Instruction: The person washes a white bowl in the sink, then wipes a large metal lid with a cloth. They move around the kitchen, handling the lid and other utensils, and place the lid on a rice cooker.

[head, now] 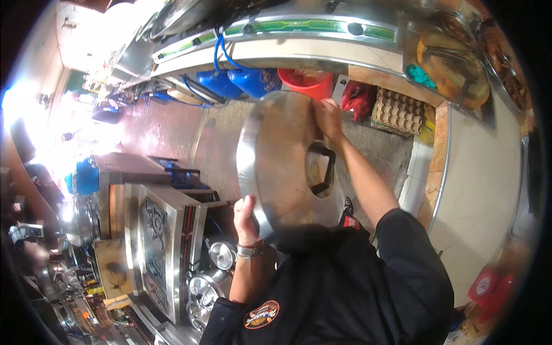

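Observation:
A large round metal lid or shallow pan (284,164) with a dark handle is held tilted in front of my body. My left hand (246,222), with a metal wristwatch, grips its lower left rim. At the upper right edge, my right hand (330,118) holds the rim, its fingers partly hidden. Which side of the piece faces me is hard to tell. Beyond the piece stand a red bucket (307,82) and blue gas cylinders (254,83) under the counter.
A gas stove (302,29) runs along the top. Right of the bucket lie a red plastic bag (358,98) and stacked egg trays (397,113). A pale counter (470,172) curves along the right. At lower left are a steel gas range (157,250) and lidded pots (206,289).

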`<state>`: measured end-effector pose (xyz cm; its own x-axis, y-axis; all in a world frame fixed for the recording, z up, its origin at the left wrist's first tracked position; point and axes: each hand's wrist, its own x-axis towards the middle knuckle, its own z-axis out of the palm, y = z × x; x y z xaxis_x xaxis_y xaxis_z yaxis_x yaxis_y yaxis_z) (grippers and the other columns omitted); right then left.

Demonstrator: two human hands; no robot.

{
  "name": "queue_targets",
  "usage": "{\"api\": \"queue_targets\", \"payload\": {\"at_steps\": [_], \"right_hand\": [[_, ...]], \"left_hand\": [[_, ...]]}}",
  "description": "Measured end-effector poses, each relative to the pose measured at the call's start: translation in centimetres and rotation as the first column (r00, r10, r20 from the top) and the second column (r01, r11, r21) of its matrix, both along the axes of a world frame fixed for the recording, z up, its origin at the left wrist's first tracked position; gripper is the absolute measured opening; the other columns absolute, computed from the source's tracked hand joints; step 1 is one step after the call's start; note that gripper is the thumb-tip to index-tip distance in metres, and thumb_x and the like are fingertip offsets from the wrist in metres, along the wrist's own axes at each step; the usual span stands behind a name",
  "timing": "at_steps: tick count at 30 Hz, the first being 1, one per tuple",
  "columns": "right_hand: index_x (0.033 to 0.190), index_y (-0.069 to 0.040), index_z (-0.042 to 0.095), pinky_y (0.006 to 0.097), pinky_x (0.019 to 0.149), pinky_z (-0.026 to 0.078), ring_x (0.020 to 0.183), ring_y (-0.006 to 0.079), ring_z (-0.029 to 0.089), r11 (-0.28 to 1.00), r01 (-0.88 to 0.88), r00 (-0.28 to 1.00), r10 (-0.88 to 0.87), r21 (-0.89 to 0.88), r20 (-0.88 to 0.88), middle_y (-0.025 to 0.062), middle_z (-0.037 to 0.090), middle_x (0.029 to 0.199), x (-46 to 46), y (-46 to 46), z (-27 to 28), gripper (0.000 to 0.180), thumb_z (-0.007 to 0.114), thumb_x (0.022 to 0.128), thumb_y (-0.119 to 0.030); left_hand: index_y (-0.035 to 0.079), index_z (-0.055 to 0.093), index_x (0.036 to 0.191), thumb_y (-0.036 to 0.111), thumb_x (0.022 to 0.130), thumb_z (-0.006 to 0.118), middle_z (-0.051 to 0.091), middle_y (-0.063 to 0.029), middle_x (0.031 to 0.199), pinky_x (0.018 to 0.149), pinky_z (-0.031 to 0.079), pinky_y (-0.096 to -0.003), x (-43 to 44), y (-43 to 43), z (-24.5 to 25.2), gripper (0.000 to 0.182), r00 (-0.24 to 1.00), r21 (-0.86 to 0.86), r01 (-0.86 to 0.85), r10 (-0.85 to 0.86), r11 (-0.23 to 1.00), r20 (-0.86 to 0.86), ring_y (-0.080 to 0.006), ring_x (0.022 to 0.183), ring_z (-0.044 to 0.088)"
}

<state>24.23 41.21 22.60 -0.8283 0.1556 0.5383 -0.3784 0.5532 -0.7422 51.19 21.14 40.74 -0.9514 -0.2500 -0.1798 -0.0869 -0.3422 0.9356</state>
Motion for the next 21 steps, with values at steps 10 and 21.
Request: {"api": "queue_targets", "payload": {"at_steps": [10, 21], "right_hand": [[0.085, 0.000, 0.063, 0.0435, 0.071, 0.046, 0.079, 0.0368, 0.058, 0.920, -0.350, 0.848, 0.392, -0.179, 0.357, 0.0197, 0.060, 0.082, 24.1, -9.6, -0.1, 0.017, 0.057, 0.087, -0.016], [0.082, -0.014, 0.058, 0.0318, 0.039, 0.042, 0.050, 0.0182, 0.055, 0.690, 0.370, 0.116, 0.631, -0.622, 0.767, 0.0029, 0.056, 0.062, -0.2, -15.5, -14.9, 0.045, 0.054, 0.090, -0.058]], "left_hand": [[0.009, 0.063, 0.087, 0.028, 0.093, 0.061, 0.058, 0.0062, 0.083, 0.069, 0.038, -0.0231, -3.4, -3.9, -6.2, 0.021, 0.924, -0.007, -0.350, 0.347, 0.937, 0.161, -0.0055, 0.075, 0.049], [0.015, 0.048, 0.065, 0.025, 0.093, 0.061, 0.040, 0.0123, 0.067, 0.054, 0.025, -0.0234, -2.4, -12.7, -7.0, 0.033, 0.886, -0.060, -0.340, 0.341, 0.939, 0.313, -0.0016, 0.061, 0.032]]}}
